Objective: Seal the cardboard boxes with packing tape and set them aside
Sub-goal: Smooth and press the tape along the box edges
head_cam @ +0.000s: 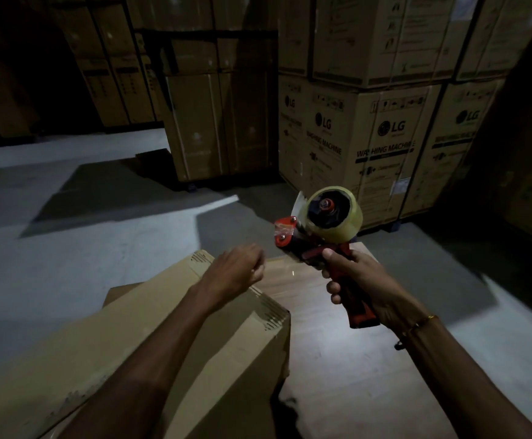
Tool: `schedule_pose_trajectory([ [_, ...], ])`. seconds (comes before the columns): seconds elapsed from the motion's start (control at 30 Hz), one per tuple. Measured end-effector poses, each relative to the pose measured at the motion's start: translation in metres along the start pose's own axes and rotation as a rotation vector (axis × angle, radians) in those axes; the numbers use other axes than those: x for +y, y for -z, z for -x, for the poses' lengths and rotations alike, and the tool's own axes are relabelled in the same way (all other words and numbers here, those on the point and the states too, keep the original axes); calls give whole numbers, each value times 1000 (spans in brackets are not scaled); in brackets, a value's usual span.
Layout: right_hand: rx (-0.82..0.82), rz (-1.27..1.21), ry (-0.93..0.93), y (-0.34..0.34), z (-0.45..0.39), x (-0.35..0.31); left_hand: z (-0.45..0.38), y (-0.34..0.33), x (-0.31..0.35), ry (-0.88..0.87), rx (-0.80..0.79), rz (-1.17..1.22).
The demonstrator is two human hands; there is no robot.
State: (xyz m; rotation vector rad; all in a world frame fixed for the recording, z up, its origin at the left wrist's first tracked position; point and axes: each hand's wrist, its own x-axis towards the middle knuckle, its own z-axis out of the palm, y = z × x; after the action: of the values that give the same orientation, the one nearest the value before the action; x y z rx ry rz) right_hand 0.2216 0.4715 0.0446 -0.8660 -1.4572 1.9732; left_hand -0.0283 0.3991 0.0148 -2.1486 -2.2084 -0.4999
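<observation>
open: floor (68, 248) left | blocked: washing machine cartons (369, 147) ahead-right

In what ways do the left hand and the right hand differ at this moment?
The right hand grips the red handle of the tape dispenser; the left hand holds nothing that can be seen, its fingers curled. The left hand is over the far end of the cardboard box, while the right hand is raised beside that box, over the wooden surface. Only the right wrist wears a bracelet. Both arms are bare.
</observation>
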Motion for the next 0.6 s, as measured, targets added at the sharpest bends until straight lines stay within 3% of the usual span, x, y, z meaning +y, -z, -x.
schedule_pose_trajectory([
  [0.1, 26, -71, -6, 6, -3, -1, 10, -9, -17, 112, 58, 125],
  [0.23, 44, -100, -9, 6, -7, 0, 12, -16, 18, 405, 110, 754],
  [0.4, 51, -94, -5, -3, -8, 2, 4, -34, 77, 612, 57, 1206],
  [0.5, 44, -89, -10, -7, -8, 4, 0, -44, 90, 648, 183, 1297],
  [0.6, 41, -79, -13, -9, -8, 3, -3, -52, 88, 613, 261, 1152],
])
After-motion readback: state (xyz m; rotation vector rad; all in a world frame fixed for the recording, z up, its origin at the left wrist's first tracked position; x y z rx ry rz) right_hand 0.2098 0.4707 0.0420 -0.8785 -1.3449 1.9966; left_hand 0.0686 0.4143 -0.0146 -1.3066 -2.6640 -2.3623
